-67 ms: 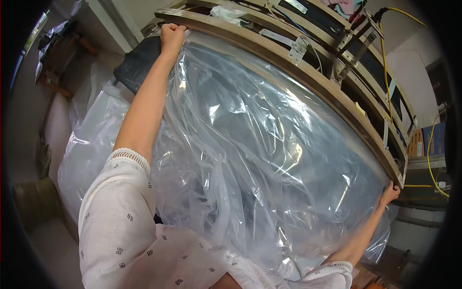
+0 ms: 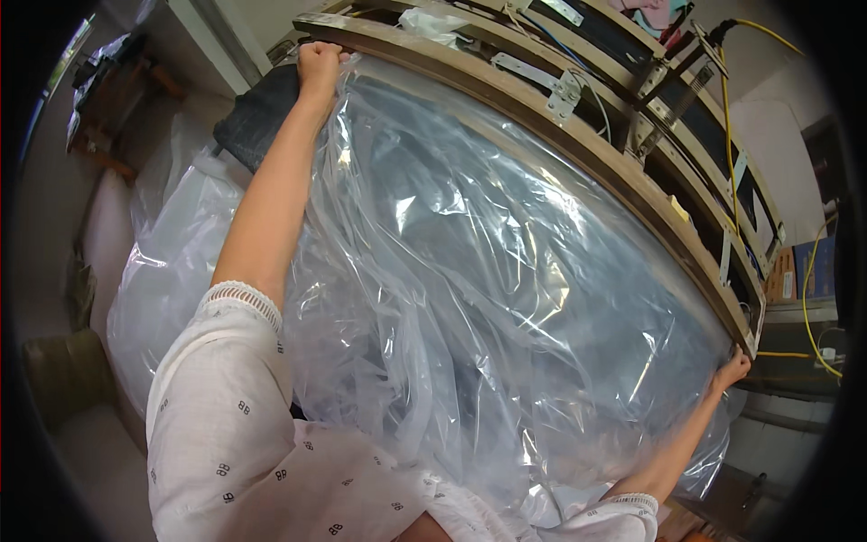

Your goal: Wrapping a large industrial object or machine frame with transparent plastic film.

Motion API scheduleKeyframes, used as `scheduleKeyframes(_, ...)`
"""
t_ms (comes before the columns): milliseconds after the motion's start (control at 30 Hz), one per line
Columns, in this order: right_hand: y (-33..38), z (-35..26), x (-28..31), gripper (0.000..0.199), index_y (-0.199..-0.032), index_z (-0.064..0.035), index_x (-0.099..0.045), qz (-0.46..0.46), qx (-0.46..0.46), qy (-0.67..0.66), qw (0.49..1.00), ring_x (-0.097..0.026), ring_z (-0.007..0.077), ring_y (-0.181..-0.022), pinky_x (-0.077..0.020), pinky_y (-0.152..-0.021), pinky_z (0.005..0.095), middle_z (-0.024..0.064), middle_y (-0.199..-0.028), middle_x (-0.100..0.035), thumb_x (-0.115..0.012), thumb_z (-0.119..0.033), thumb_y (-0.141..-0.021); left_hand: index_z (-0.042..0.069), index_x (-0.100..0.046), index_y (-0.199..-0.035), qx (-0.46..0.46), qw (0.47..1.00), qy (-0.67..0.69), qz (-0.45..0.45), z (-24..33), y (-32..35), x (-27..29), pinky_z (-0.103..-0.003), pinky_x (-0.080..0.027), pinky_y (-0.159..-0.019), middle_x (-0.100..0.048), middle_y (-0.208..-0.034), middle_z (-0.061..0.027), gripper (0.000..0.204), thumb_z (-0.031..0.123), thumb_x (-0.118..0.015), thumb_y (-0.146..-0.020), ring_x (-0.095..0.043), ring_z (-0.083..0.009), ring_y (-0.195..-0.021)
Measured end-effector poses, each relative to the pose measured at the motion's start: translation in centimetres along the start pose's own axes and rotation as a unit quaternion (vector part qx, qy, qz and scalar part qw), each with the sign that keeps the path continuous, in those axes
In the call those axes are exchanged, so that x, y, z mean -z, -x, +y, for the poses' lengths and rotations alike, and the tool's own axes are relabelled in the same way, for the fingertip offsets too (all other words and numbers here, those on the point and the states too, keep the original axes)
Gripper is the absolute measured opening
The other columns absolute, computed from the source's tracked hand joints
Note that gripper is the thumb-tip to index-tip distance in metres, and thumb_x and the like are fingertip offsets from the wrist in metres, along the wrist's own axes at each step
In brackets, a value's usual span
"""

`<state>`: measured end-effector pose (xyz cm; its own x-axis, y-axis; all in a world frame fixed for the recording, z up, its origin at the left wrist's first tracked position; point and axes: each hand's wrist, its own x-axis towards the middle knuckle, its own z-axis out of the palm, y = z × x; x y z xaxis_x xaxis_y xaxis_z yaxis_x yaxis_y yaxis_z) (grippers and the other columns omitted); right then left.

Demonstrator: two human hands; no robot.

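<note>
A large clear plastic sheet (image 2: 506, 298) is stretched wide in front of me, crinkled and glossy. My left hand (image 2: 319, 65) is a fist gripping the sheet's upper left corner, right against the wooden edge (image 2: 578, 135) of a long bench. My right hand (image 2: 733, 368) pinches the sheet's far right corner at the other end of that wooden edge. Both arms are spread wide, in white patterned sleeves. The sheet hides whatever lies beneath it.
Behind the wooden edge run metal brackets (image 2: 562, 90), rails and yellow cables (image 2: 817, 298). More bunched clear plastic (image 2: 167, 271) hangs at the left over a dark cloth (image 2: 257, 113). A cardboard box (image 2: 68, 375) stands at lower left.
</note>
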<state>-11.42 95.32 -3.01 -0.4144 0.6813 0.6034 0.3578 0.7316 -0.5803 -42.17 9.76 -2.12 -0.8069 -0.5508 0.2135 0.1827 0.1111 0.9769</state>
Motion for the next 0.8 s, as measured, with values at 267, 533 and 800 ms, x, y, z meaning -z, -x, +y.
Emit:
scheduleKeyframes(267, 2.1, -5.8, 0.8, 0.038, -0.1, 0.0091, -0.06, -0.037, -0.015, -0.131, 0.991, -0.058, 0.017, -0.079, -0.045, -0.074, 0.0297, 0.0126, -0.092, -0.063, -0.044, -0.023, -0.088, 0.002, -0.056, -0.071, -0.14, 0.99, 0.009, 0.003, -0.1, -1.1, 2.4, -0.029, -0.045, -0.058, -0.053, -0.071, -0.0054, 0.012, 0.009, -0.05, -0.079, -0.055, -0.0158, -0.065)
scheduleKeyframes(533, 3.3, -6.7, 2.7, 0.033, -0.065, 0.0007, -0.052, 0.053, 0.073, 0.055, 0.994, -0.049, 0.0279, -0.07, -0.0375, -0.064, 0.0405, 0.0155, -0.069, -0.052, -0.057, -0.028, -0.081, 0.004, -0.061, -0.099, -0.052, 0.961, -0.168, -0.213, 0.9, -2.1, 3.6, -0.026, -0.038, -0.079, -0.059, -0.093, -0.0039, 0.033, 0.033, -0.058, -0.084, -0.052, -0.0125, -0.087)
scheduleKeyframes(800, 21.7, -18.7, 15.3, 0.013, -0.083, -0.005, -0.054, -0.207, 0.273, -0.06, 0.938, -0.05, 0.0278, -0.084, -0.0381, -0.076, 0.0349, 0.0086, -0.086, -0.053, -0.059, -0.012, -0.073, 0.005, -0.059, -0.107, -0.106, 0.768, -0.632, 0.011, 3.8, -19.1, 34.1, -0.038, -0.041, -0.084, -0.059, -0.107, -0.0161, 0.059, 0.056, -0.047, -0.079, -0.056, -0.0322, -0.098)
